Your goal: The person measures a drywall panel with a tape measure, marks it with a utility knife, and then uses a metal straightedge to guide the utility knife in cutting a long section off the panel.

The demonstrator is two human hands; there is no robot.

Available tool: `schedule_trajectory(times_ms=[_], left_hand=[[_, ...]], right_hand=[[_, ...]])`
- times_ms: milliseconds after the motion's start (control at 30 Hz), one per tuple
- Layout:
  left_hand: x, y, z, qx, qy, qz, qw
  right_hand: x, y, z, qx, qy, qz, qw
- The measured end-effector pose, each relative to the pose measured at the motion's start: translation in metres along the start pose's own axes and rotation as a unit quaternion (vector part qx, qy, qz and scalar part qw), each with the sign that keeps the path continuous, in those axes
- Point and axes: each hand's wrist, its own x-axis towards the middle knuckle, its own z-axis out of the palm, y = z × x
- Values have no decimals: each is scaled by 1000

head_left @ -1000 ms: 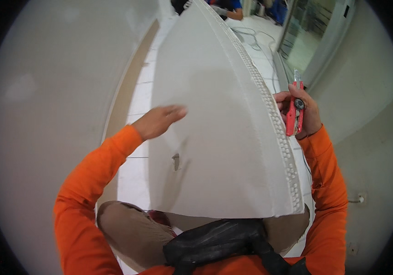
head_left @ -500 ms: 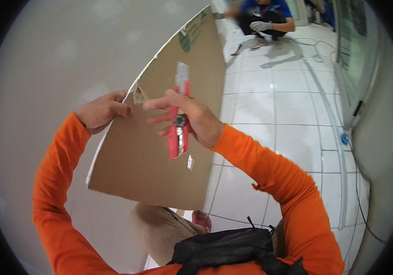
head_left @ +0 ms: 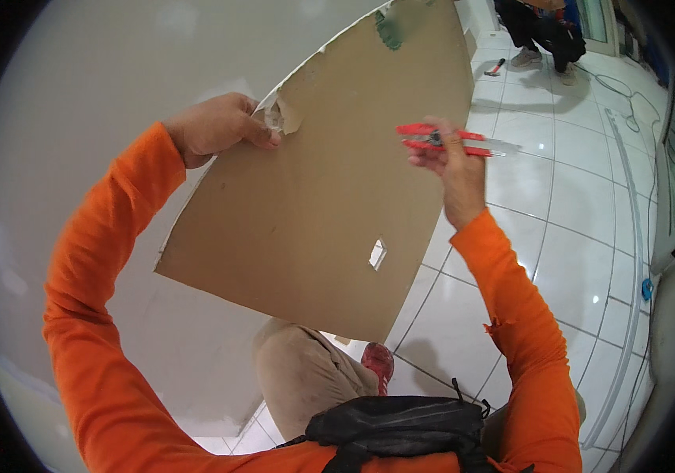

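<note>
A brown-faced drywall panel (head_left: 321,205) stands tilted in front of me, its pale broken edge running along the upper left. My left hand (head_left: 215,130) is closed on that edge, the thumb beside a torn patch of paper. Lower on the panel is a small cut-out hole (head_left: 377,254). Over the panel's right side, my right hand (head_left: 459,169) grips a red snap-off utility knife (head_left: 420,142). The blade is out and points right, over the floor, apart from the panel.
A grey wall (head_left: 117,63) rises on the left. Beyond the panel a person (head_left: 542,31) crouches, with a hammer (head_left: 495,68) on the white tiles nearby. A long metal strip (head_left: 629,315) and a cable (head_left: 633,98) lie at right. My knee (head_left: 306,363) is below the panel.
The knife has swung from upright to nearly level and moved right with my right hand. The panel and my left hand appear higher and further right as the view shifts.
</note>
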Motion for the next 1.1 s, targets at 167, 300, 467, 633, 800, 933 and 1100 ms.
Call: schedule_trajectory(times_ms=[167,300,467,633,800,933,1100], left_hand=[[-1,-2,0,11,-4,3,1000],[5,-5,-1,83,18,50,995],[21,-7,-3,-17,6,-62,998],[33,-13,-7,-22,2,-84,996],[34,-23,-5,2,-4,-97,995],[36,-29,-1,-10,21,-132,991],[37,-33,-2,12,28,-151,988]], right_hand=[[9,-35,-9,-72,9,-14,997],[22,-35,7,-47,118,-83,988],[48,-23,9,-21,233,102,967],[73,-49,14,-105,463,-114,872],[82,-1,138,-241,458,65,853],[72,-10,141,1,369,177,912],[82,-40,140,-31,484,7,875]])
